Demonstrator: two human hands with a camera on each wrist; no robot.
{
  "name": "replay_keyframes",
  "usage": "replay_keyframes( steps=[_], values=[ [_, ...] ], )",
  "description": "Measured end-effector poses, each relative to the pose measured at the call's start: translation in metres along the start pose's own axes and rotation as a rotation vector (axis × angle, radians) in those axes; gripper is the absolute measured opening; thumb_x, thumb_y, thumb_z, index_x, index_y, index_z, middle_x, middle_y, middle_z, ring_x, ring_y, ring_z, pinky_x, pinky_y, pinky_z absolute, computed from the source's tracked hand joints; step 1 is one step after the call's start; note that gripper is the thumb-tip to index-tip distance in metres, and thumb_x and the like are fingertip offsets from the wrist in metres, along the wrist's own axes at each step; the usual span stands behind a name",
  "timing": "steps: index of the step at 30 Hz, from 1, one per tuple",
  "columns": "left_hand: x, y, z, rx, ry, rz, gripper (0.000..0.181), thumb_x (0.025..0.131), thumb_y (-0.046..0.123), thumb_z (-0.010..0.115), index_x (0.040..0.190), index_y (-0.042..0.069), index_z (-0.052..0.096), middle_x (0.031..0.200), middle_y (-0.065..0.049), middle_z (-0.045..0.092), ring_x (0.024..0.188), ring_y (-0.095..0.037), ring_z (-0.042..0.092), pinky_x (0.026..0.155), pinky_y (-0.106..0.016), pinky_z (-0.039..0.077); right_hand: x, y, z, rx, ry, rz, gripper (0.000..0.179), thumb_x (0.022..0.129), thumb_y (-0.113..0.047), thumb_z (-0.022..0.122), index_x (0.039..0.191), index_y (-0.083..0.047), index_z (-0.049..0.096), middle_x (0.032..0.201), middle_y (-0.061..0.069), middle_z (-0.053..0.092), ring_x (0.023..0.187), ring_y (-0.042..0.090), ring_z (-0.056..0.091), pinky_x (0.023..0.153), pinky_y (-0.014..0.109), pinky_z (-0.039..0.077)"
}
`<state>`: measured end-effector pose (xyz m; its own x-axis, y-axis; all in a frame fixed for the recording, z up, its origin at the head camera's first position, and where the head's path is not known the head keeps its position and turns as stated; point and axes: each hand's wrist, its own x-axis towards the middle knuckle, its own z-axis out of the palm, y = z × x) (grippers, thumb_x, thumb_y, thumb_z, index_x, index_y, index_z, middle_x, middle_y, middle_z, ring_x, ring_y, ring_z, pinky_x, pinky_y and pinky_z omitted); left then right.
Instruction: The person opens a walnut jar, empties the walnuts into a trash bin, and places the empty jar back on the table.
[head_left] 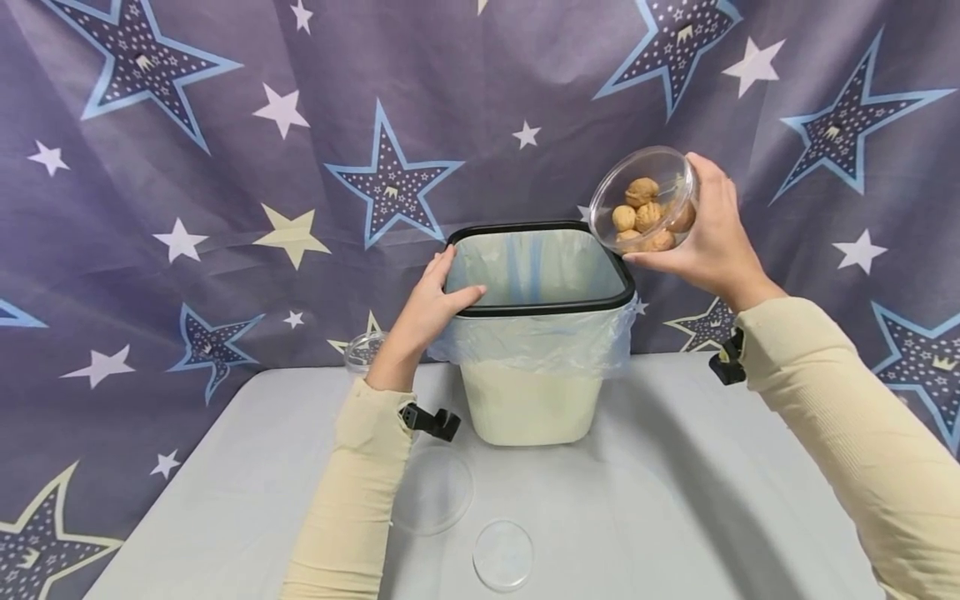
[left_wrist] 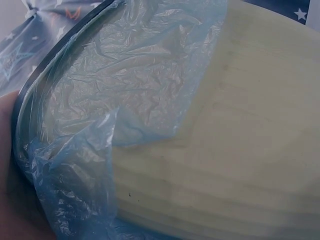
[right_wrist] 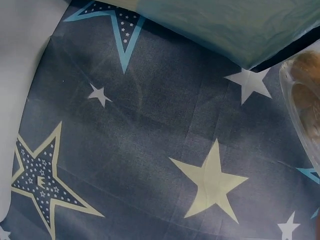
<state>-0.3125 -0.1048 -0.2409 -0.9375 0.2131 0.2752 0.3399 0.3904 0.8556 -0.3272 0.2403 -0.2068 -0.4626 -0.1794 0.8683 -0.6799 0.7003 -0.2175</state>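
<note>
At the bin's upper right, my right hand (head_left: 716,233) grips a clear round plastic container (head_left: 600,200) with several walnuts (head_left: 647,217) inside. The container is tilted, its open mouth towards the left, close over the bin's right rim. A pale trash bin (head_left: 528,404) stands upright with a black rim ring (head_left: 555,310) over a bluish plastic liner (head_left: 536,346). My left hand (head_left: 429,308) holds the rim at its left corner, thumb over the top edge. The left wrist view shows the liner's folded edge (left_wrist: 145,75) hanging outside the bin. Walnuts show at the right wrist view's edge (right_wrist: 307,100).
Two clear round lids, a larger one (head_left: 433,492) and a smaller one (head_left: 502,556), lie on the white table (head_left: 622,517) before the bin. Another clear container (head_left: 363,348) stands behind my left wrist. A star-patterned cloth (head_left: 495,108) hangs behind.
</note>
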Motion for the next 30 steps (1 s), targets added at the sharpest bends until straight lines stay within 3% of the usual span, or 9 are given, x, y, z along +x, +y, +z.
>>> replay_keyframes(
  steps=[12, 30],
  values=[
    [0.001, -0.002, 0.001, 0.010, 0.000, 0.005, 0.082, 0.088, 0.030, 0.062, 0.152, 0.018, 0.013, 0.159, -0.008, -0.001, 0.144, -0.015, -0.003, 0.116, -0.042, 0.008, 0.008, 0.004, -0.001, -0.022, 0.020, -0.126, 0.120, 0.039, -0.017, 0.095, 0.139, 0.002, 0.031, 0.137, 0.025, 0.037, 0.126, 0.036, 0.033, 0.110, 0.044, 0.020],
    [0.000, 0.000, 0.000, 0.015, -0.007, 0.008, 0.082, 0.088, 0.028, 0.062, 0.152, 0.017, 0.012, 0.159, -0.010, -0.002, 0.144, -0.016, -0.004, 0.116, -0.043, 0.008, 0.015, -0.003, 0.002, -0.032, 0.003, -0.170, 0.119, 0.040, -0.017, 0.095, 0.139, 0.002, 0.031, 0.138, 0.024, 0.037, 0.126, 0.038, 0.032, 0.110, 0.044, 0.020]
  ],
)
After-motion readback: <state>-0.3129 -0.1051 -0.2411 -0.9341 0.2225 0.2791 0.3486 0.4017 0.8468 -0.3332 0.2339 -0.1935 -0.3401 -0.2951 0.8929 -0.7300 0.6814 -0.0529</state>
